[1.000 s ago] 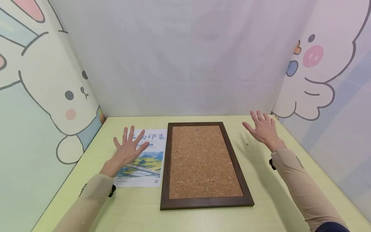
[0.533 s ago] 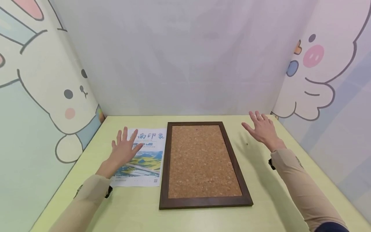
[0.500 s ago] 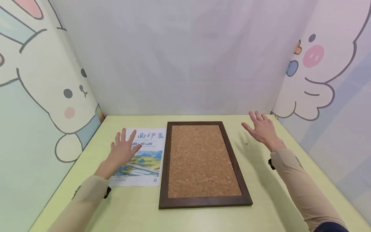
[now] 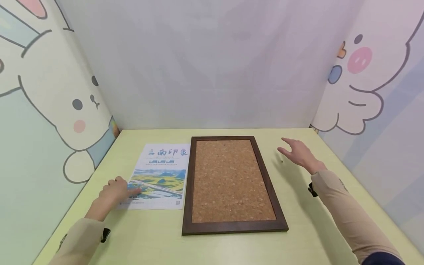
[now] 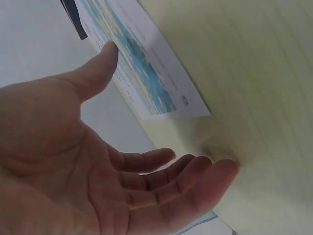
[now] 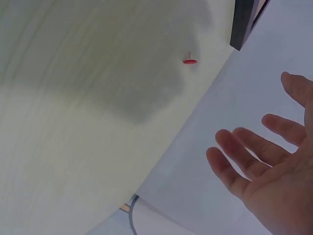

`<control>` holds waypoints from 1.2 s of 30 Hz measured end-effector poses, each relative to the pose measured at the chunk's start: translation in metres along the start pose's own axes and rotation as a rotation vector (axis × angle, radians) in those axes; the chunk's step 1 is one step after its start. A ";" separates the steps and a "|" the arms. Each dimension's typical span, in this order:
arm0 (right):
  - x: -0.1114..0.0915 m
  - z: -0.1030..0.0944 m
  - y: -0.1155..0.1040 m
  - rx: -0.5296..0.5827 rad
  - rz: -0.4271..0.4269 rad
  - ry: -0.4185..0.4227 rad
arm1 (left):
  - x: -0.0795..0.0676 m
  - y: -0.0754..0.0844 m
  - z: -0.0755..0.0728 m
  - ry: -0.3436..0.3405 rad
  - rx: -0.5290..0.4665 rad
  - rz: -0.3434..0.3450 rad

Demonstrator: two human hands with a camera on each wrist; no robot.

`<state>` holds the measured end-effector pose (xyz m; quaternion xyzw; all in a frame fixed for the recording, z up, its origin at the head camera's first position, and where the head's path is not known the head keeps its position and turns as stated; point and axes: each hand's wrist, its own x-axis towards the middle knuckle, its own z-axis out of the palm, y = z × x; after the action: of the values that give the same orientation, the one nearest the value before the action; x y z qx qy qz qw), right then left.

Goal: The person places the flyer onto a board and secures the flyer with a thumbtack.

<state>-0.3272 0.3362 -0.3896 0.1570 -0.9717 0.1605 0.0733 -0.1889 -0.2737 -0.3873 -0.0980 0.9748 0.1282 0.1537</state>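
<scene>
My left hand [image 4: 114,190] is at the lower left corner of a printed landscape poster [image 4: 162,176] that lies flat on the table. Its fingers bend loosely and hold nothing, and the thumb reaches over the poster's edge; whether it touches the paper I cannot tell. Right of the poster lies a cork board [image 4: 232,180] in a dark brown wooden frame. Over the table beyond the board's right side hovers my right hand [image 4: 299,154], fingers relaxed and holding nothing. Below it a red thumbtack [image 6: 190,61] rests on its head, pin up.
A pale yellow-green table [image 4: 159,239] carries everything. Behind it stands a plain grey-white curtain wall [image 4: 212,73]. Side walls bear a cartoon rabbit [image 4: 63,95] on the left and another white cartoon animal [image 4: 371,81] on the right.
My left hand has moved down and left from above the poster to its lower left corner, its spread fingers now bent. My right hand has turned and dipped slightly.
</scene>
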 end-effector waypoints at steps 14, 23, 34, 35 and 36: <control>-0.003 0.020 0.019 0.181 -0.007 -0.144 | 0.006 -0.004 0.009 -0.008 -0.053 0.064; -0.005 0.028 0.025 0.229 0.032 -0.135 | 0.005 -0.003 0.016 0.000 -0.166 0.089; -0.008 0.031 0.028 0.230 0.029 -0.107 | 0.002 -0.003 0.023 0.094 -0.294 0.196; -0.008 0.031 0.028 0.230 0.030 -0.105 | 0.003 -0.004 0.023 0.111 -0.295 0.205; -0.008 0.030 0.027 0.231 0.028 -0.101 | 0.004 -0.005 0.022 0.129 -0.293 0.213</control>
<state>-0.3310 0.3530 -0.4277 0.1587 -0.9513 0.2641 0.0034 -0.1856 -0.2730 -0.4098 -0.0238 0.9584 0.2779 0.0606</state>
